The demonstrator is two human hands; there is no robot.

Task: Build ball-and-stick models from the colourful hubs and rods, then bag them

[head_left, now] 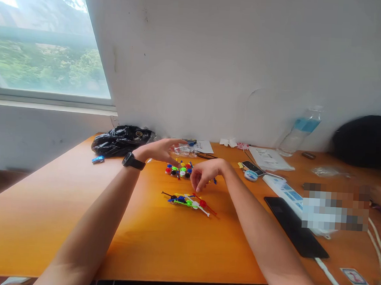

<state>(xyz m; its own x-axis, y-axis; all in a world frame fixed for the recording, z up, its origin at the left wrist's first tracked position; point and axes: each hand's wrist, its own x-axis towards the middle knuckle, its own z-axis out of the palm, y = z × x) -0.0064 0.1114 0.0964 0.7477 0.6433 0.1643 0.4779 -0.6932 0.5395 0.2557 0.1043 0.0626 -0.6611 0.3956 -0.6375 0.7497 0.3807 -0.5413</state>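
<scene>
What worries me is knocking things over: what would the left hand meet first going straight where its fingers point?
Probably the clear plastic bag right before the left hand; they may already touch, as depth is unclear.

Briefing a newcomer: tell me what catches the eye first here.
Bright plastic pieces lie heaped on the orange table, with a second cluster nearer. The left hand hovers over the heap; the right hand, curled, hangs between both. A black bag lies far left.

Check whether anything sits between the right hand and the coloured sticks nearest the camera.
Nothing visible does. The right hand hangs above the table, apart from the sticks; only bare tabletop shows between them.
</scene>
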